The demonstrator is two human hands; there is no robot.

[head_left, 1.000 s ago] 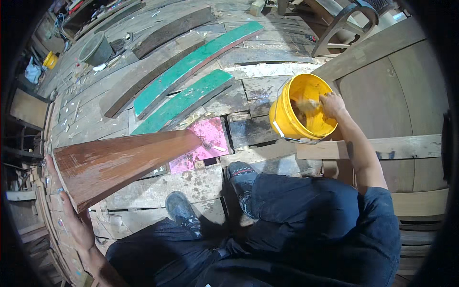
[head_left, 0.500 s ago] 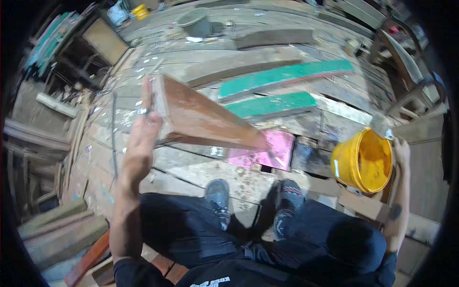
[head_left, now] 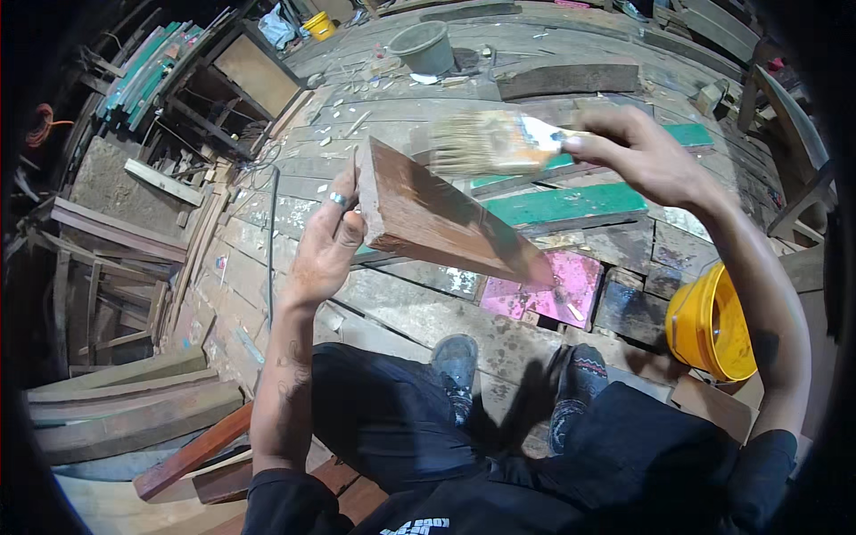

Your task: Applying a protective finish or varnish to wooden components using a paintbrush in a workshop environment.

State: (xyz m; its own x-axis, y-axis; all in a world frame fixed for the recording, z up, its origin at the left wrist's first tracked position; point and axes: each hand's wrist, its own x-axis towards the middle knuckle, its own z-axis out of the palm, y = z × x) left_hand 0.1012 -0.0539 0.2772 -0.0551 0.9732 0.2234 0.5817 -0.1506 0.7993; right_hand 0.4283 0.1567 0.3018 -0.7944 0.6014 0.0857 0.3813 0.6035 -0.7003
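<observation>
My left hand (head_left: 330, 245) grips the upper end of a reddish-brown wooden plank (head_left: 437, 209), with the thumb on the near side. The plank slants away, and its far end rests on or just above a pink board (head_left: 571, 285) on the floor. My right hand (head_left: 637, 156) is closed round the handle of a wide paintbrush (head_left: 499, 143). Its pale bristles, slightly blurred, point left over the plank's upper face; I cannot tell if they touch it. Below my right forearm, which covers part of it, is a yellow bucket (head_left: 691, 321).
Green-painted planks (head_left: 571, 207) lie past the plank I hold, with a curved dark timber (head_left: 566, 82) and a grey tub (head_left: 422, 49) farther back. Stacked timbers (head_left: 134, 419) fill the lower left. A thin dark rod (head_left: 273, 241) lies on the worn board floor.
My right hand has come away from the yellow bucket and up to the left, now showing the paintbrush over the plank. My left hand still holds the plank; the view has shifted.
</observation>
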